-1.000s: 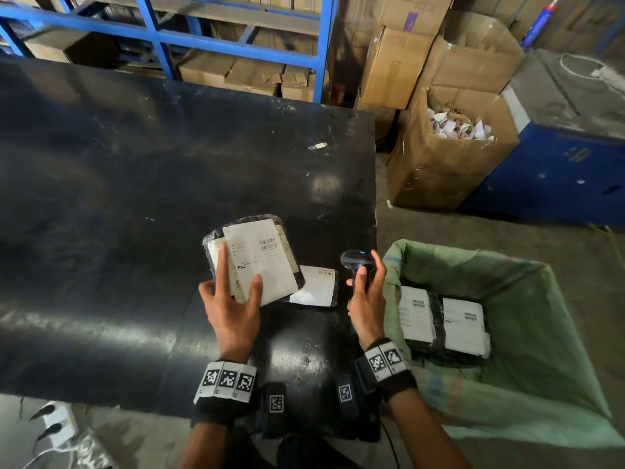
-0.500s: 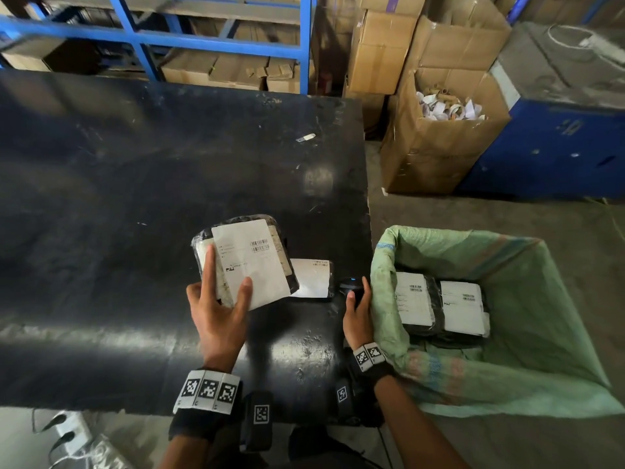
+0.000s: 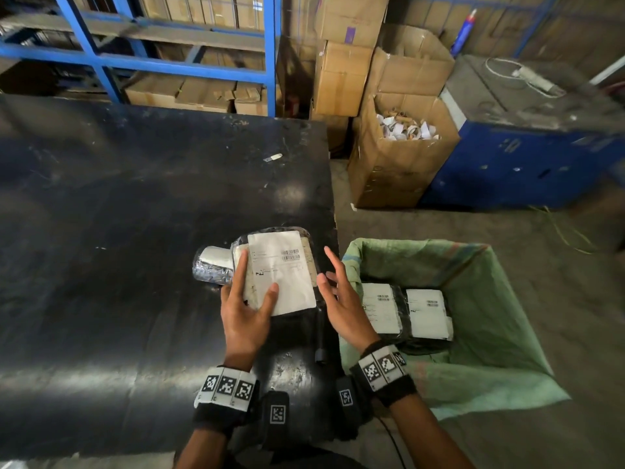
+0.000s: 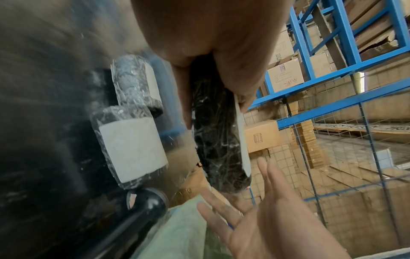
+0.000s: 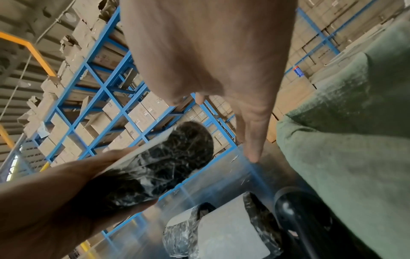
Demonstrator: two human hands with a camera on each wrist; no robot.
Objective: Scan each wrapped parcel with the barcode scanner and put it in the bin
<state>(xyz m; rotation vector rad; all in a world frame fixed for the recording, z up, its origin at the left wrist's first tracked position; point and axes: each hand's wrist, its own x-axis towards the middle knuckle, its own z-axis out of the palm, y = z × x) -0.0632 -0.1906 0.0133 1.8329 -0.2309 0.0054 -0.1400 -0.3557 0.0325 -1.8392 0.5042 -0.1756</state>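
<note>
L hand (image 3: 248, 319) holds a parcel (image 3: 280, 272) above the table (image 3: 118, 265), label up, barcode facing the head cam; thumb on the label, fingers underneath at the near end. R hand (image 3: 345, 309) is empty, fingers spread and relaxed, just beside the parcel's right edge, not touching it as far as I can tell. Scanner (image 3: 320, 336) lies on the table under/between the hands, near the table edge. Two more wrapped parcels (image 4: 133, 149) lie on the table behind the held one, w/ labels up. Bin (image 3: 490, 299), green sack, sits right of the table w/ two labelled parcels (image 3: 406, 313) already inside.

Step in hand, my guess: pass or drop this parcel into the bin. To do it well:
- Bring R hand under the far edge before L lets go; wrap looks slick, so support from below, not by the label.
- Keep it flat, label up, so it stacks beside the ones inside.
- Clear the bin's near rim, which sags inward, and lower in rather than toss.
- Don't knock the scanner off the edge when crossing over it.
</note>
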